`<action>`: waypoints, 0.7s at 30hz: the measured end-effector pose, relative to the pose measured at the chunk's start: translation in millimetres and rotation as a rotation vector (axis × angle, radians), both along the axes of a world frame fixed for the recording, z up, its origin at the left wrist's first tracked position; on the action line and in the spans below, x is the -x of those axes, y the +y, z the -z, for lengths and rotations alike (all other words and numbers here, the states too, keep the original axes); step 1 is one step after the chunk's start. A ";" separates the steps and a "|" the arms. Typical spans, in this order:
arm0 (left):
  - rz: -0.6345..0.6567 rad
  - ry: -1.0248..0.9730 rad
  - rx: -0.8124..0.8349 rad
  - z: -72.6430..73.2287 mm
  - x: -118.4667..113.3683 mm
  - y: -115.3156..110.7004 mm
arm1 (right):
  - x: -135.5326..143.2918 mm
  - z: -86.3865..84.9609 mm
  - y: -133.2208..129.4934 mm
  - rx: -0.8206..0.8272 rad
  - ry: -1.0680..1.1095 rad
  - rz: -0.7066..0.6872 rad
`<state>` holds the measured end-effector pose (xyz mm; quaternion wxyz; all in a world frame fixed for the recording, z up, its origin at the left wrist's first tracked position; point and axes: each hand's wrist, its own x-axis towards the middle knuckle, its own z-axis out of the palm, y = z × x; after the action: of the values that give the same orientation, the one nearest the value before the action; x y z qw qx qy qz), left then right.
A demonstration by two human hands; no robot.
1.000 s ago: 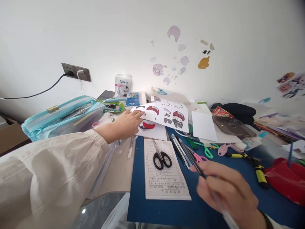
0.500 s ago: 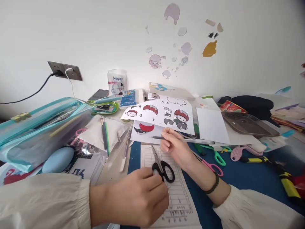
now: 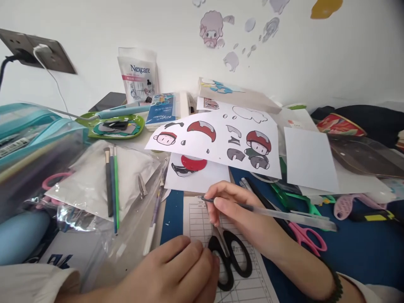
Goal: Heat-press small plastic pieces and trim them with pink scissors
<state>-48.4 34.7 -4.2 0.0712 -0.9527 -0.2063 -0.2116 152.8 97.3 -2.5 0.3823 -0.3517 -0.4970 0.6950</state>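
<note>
My right hand [image 3: 235, 202] pinches a pen [image 3: 287, 215] with a dark grip and a clear barrel, its tip pointing left. Beneath that hand lies a pair of black-handled scissors [image 3: 229, 256] on a printed grid sheet [image 3: 198, 223]; the hand partly hides the blades. My left hand [image 3: 176, 273] rests closed beside the scissors' handles, fingers curled under, so whatever it grips is hidden. Beyond both hands is a white sheet [image 3: 217, 147] printed with a cartoon figure and red and grey cut-out shapes. It overlaps a second sheet [image 3: 205, 179] showing a red piece.
At left lie a clear bag [image 3: 85, 181] with brushes [image 3: 113, 185] on it, a blue egg-shaped object [image 3: 23, 231] and a teal pouch [image 3: 41, 134]. Pink scissors [image 3: 309, 237], green-handled scissors [image 3: 312, 206] and a blank white card [image 3: 311, 158] are at right. A wall stands behind.
The view has moved nearer to the tabletop. My right hand, still with the pen, now sits over the scissors' blades and grid sheet. My left hand stays closed by the handles.
</note>
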 end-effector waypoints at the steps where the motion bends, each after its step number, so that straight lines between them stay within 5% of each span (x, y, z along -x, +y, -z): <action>1: 0.010 0.010 0.006 -0.5 -0.6 0.6 | -1.7 0.0 -1.5 -0.005 -0.010 0.007; 21: -0.049 -0.034 -0.090 6.8 1.4 -6.1 | -3.9 -12.3 -13.3 -0.107 -0.198 -0.001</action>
<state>-49.8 28.6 -11.0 0.1156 -0.9395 -0.2209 -0.2350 156.7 84.0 9.8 0.3492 -0.3976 -0.5691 0.6294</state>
